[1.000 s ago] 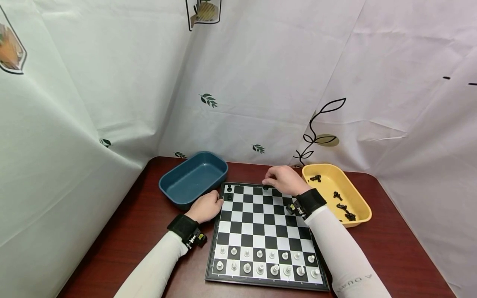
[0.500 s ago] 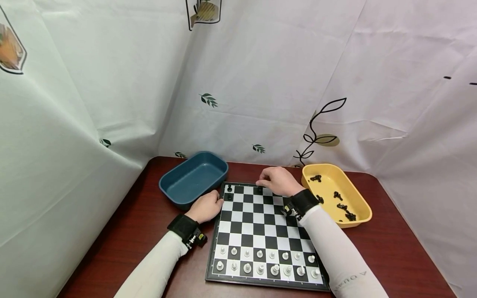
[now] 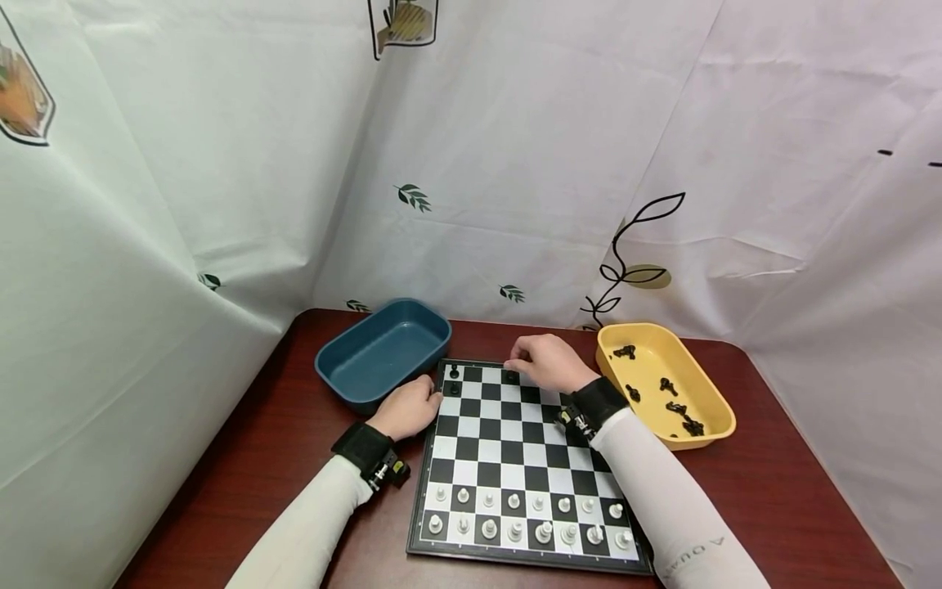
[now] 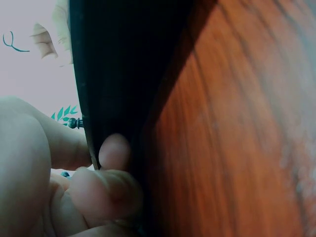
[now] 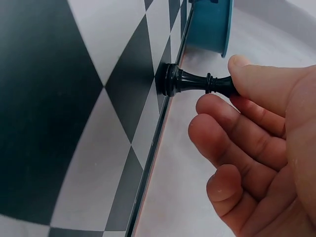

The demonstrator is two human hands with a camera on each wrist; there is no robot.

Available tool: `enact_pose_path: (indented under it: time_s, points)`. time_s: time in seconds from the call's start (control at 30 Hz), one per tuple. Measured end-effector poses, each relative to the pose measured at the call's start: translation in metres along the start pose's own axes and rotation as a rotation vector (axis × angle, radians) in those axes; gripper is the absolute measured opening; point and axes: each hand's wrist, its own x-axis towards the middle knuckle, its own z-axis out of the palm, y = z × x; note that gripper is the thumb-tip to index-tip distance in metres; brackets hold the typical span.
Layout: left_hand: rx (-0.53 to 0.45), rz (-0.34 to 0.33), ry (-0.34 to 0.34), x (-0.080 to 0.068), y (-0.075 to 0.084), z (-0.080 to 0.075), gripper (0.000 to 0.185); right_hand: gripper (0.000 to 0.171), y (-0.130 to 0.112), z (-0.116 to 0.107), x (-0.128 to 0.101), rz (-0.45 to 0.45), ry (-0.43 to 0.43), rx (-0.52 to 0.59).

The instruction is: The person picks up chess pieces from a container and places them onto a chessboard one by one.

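Head view: the right hand (image 3: 548, 361) has shifted slightly left since a second ago, bringing the black chess piece (image 5: 195, 82) pinched by thumb and finger to a dark far-row square, right of and below frame centre; placement appears under way. The left hand (image 3: 406, 407) grips the chessboard (image 3: 511, 431). Right, a yellow tray (image 3: 651, 364) holds scattered black pieces (image 3: 667, 385); a blue tray (image 3: 383, 352) sits left on the counter (image 3: 780, 491).

From my remote post I see a cloth-screened work nook: white drapes (image 3: 545, 147) printed with leaves (image 3: 413, 197) hang behind and on both sides of a reddish-brown bench (image 3: 787, 458); what building surrounds it, I cannot tell.
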Motion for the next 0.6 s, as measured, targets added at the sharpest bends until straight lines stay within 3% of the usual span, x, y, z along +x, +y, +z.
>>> enact_pose_path:
  time_s: [0.33,0.6]
  points:
    - [0.002,-0.004,-0.001,0.000,0.003,-0.001,0.022,0.016,0.006,-0.004,-0.004,0.015,0.002,0.033]
    - [0.009,0.006,0.002,0.000,0.001,0.000,0.021,0.020,0.011,-0.020,-0.014,0.014,0.051,0.019]
